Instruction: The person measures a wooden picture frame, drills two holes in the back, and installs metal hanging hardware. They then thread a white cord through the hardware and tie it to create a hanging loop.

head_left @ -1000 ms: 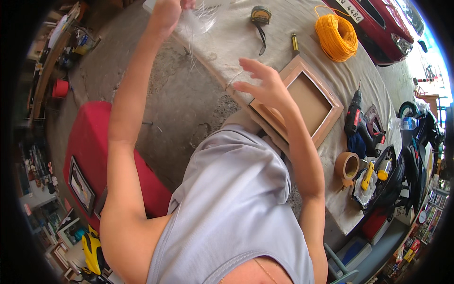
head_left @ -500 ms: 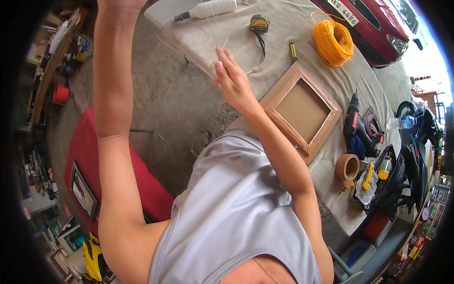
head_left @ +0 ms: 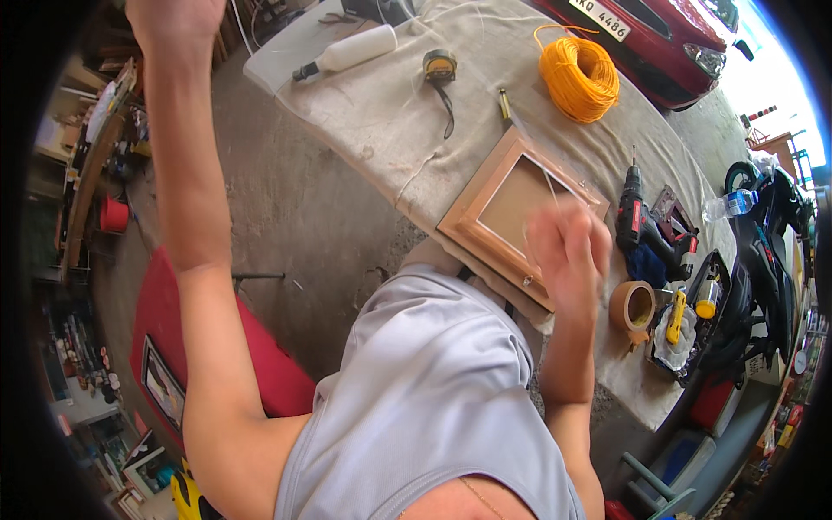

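Observation:
My left hand (head_left: pixel 178 22) is raised at the upper left, its fingers cut off by the picture's edge. My right hand (head_left: pixel 568 245), smeared by motion, hovers over the right side of a wooden picture frame (head_left: pixel 477 206). Its fingers are curled in, and a thin pale string (head_left: pixel 549 179) runs up from them. The frame lies on the cloth-covered table (head_left: pixel 381 156) with a brown panel inside it. A small metal hanger (head_left: pixel 527 281) shows on its near edge. Beyond the frame lies a small yellow-handled tool (head_left: pixel 504 104).
A tape measure (head_left: pixel 439 66), a white bottle (head_left: pixel 357 48) and a coil of orange cord (head_left: pixel 579 80) lie farther back. On the right are a cordless drill (head_left: pixel 637 212), a roll of brown tape (head_left: pixel 632 306) and a yellow cutter (head_left: pixel 676 317). A red car (head_left: pixel 654 43) stands beyond the table.
My right hand has moved right, from the table's near edge to over the frame, and its fingers have curled. My left hand has shifted left. The whole view has shifted slightly.

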The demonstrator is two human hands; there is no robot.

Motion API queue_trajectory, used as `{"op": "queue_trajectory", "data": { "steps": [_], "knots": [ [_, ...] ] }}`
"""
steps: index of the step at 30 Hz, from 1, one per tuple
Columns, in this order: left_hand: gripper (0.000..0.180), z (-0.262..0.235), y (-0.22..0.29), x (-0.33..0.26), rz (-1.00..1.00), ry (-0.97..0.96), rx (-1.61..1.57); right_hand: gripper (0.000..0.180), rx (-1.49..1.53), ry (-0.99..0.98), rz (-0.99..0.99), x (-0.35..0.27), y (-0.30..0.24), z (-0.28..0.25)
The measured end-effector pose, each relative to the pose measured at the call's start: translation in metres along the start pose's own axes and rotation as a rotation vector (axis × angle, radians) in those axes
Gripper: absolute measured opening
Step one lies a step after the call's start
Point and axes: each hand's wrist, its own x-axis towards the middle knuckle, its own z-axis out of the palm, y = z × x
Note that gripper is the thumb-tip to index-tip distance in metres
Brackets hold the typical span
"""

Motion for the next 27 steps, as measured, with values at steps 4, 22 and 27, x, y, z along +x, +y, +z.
{"op": "queue_trajectory", "data": {
  "steps": [4,22,27],
  "knots": [
    [0.031,-0.059,-0.028,-0.008,-0.231,0.326,-0.044,0.024,-0.39,-0.173,-0.103,-0.045,-0.005,0.001],
    [0.022,0.028,-0.106,-0.049,-1.256,-0.418,0.138,0.025,-0.396,0.883,0.203,-0.22,-0.052,-0.121],
    [0.026,0.019,-0.134,-0.059,-1.425,-0.474,0.104,0.025,-0.462,0.82,0.208,-0.233,-0.07,-0.136]
  ]
}}
